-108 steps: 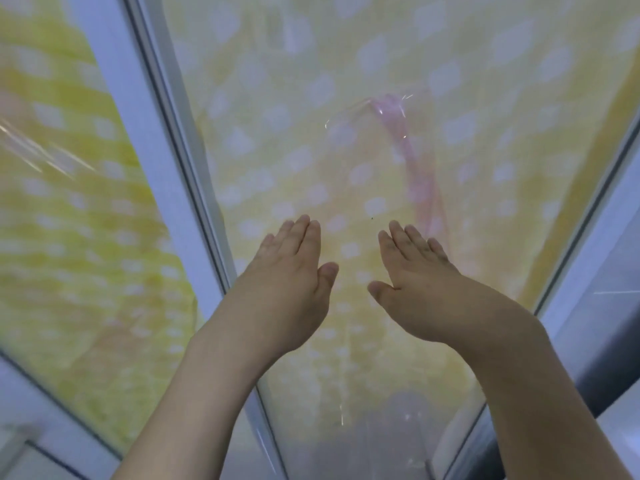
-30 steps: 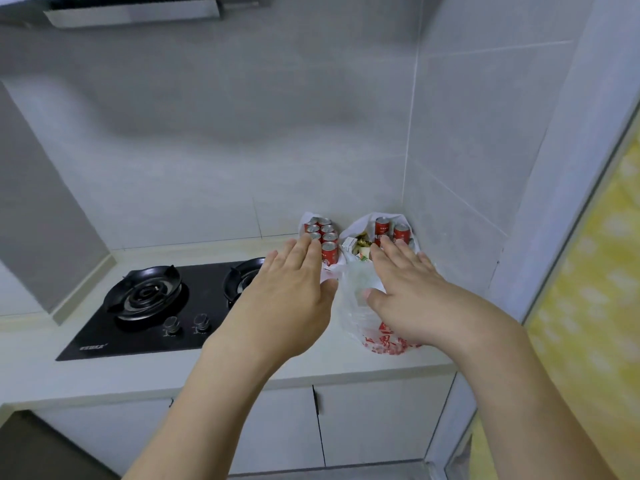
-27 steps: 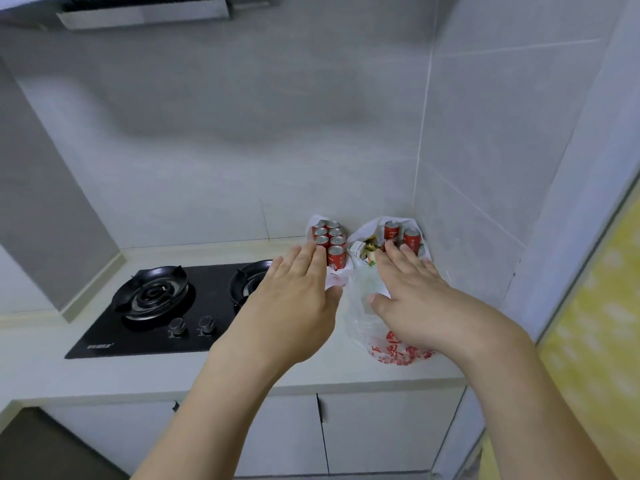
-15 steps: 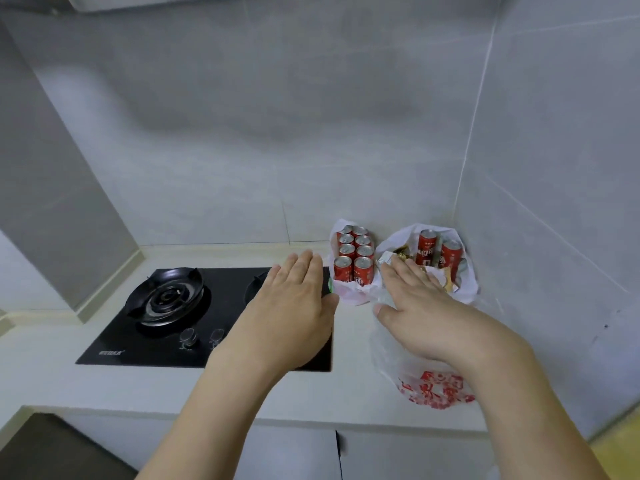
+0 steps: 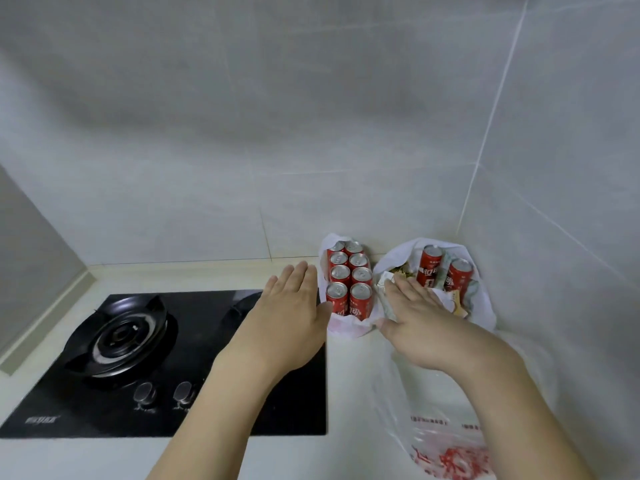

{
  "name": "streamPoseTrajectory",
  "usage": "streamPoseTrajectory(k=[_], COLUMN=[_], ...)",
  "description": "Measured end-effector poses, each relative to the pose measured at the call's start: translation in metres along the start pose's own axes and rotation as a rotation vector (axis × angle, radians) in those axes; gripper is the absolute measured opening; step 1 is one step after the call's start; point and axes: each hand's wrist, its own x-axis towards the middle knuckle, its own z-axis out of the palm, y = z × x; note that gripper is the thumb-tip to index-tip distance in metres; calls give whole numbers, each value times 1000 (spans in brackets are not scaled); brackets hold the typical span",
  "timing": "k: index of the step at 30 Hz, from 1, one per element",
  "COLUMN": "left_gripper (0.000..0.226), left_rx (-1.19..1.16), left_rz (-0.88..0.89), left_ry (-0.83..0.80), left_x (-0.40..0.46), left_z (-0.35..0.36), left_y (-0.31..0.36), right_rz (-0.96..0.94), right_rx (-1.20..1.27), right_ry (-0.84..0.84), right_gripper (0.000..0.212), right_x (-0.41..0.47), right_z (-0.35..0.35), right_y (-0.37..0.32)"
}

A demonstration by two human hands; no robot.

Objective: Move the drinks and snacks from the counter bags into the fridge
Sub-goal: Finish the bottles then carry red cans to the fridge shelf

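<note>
Nearest, a crumpled clear plastic bag with red print (image 5: 446, 452), lying slack on the pale stone worktop (image 5: 294, 455). Beyond it, both hands stretched forward with fingers straight, gripping nothing: left hand (image 5: 287, 323) over the black glass gas hob (image 5: 162, 362), right hand (image 5: 419, 323) at the mouth of the white plastic bag of two red cans and snack packets (image 5: 483, 306). Probably reaching in. Farther left, a white bag holding eight upright red drink cans (image 5: 349, 282), tucked by the corner tiles.

Two tiled walls (image 5: 381, 133) close the corner at twelve and three o'clock behind the can bags (image 5: 349, 327). Bare tabletop (image 5: 349, 393) lies at six o'clock; the stove (image 5: 121, 341) blocks nine o'clock.
</note>
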Motion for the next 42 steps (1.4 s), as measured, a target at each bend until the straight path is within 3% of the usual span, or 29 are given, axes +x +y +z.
streamPoseTrajectory(k=[4, 9, 12, 16, 20, 31, 37, 42], left_gripper=[62, 41, 48, 34, 43, 26, 48, 51], left_rx=[-57, -303, -358, -436, -450, -561, -639, -671], left_rz=[1, -24, -86, -143, -140, -251, -288, -340], left_ry=[22, 82, 100, 61, -9, -128, -135, -117], left_x=[37, 74, 89, 109, 141, 201, 209, 211], left_z=[16, 40, 59, 89, 113, 181, 203, 215], left_y=[-5, -15, -31, -45, -50, -74, -76, -75], right_rz=[12, 4, 18, 55, 78, 133, 156, 163], right_rx=[8, 88, 159, 217, 237, 235, 247, 348], right_ry=[-49, -54, -7, -10, 6, 41, 60, 137], right_gripper=[67, 68, 66, 53, 46, 45, 63, 61], right_x=[40, 99, 127, 150, 173, 242, 257, 256], right_z=[3, 17, 31, 51, 64, 103, 123, 134], right_y=[20, 41, 48, 57, 67, 83, 87, 90])
